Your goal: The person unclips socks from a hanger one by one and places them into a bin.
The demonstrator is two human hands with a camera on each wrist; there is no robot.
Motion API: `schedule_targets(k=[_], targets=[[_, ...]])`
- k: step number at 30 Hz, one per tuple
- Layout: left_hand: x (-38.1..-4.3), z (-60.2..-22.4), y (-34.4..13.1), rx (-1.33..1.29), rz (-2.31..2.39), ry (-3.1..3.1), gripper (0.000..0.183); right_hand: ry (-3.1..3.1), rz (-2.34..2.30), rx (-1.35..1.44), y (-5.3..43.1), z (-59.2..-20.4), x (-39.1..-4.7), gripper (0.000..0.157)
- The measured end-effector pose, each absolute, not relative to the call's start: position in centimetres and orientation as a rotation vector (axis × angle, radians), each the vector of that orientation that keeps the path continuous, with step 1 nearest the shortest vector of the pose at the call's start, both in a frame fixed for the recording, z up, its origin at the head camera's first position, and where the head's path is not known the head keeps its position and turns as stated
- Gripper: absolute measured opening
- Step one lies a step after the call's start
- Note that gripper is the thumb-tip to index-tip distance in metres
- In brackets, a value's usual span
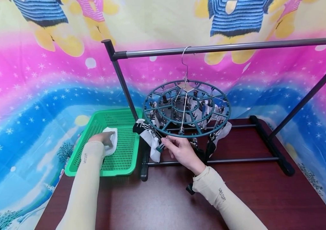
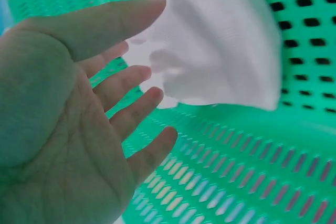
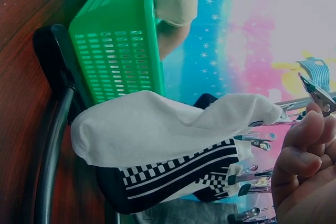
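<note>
In the head view my left hand (image 1: 103,139) reaches into a green basket (image 1: 135,161), beside a white piece of cloth (image 1: 113,143). The left wrist view shows that hand with its fingers spread and thumb extended, the fingertips at the edge of the white cloth (image 2: 220,45); whether they touch it I cannot tell. Under the near rim of a round drying hanger (image 1: 167,131), my right hand (image 1: 181,152) pinches a metal clip (image 3: 319,95) between thumb and fingers. Beside this hand hang a white sock (image 3: 152,129) and a black-and-white checkered sock (image 3: 173,179), held by clips.
The round hanger's hook (image 1: 184,60) sits over the bar of a dark rack (image 1: 223,48). Its foot (image 1: 285,166) stands on a reddish-brown table (image 1: 151,204). More socks hang under the hanger. A printed cloth backdrop (image 1: 21,111) stands behind.
</note>
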State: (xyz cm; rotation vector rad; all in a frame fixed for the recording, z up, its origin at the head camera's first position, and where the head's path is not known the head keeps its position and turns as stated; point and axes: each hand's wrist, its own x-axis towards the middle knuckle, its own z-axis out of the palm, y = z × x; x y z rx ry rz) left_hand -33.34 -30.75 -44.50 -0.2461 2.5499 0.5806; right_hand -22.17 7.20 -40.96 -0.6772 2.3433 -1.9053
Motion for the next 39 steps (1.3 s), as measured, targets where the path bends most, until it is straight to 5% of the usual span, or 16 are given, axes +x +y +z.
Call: schedule_targets(k=[10,21,31,39], targets=[[-33.8,-39.7,-28.8,0.256,0.361,2.715,0.068,2.337,-1.892,-0.646,7.3,-41.1,-22.2,0.039],[-27.5,-37.5,-24.8,0.621,0.391,3.059,0.039,2.528,-1.775,-0.721,7.3,-40.8,-21.4,0.033],[-23.4,-39.5,-21.8,0.781,0.556,3.055,0.044,2.724,-1.647,-0.738,7.1,-39.9,-18.8,0.037],[-22.5,-41.7,-19.9,0.735,0.77,2.993,0.058,3.282,-1.645,-1.076,7.6,-38.0,-16.3,0.014]])
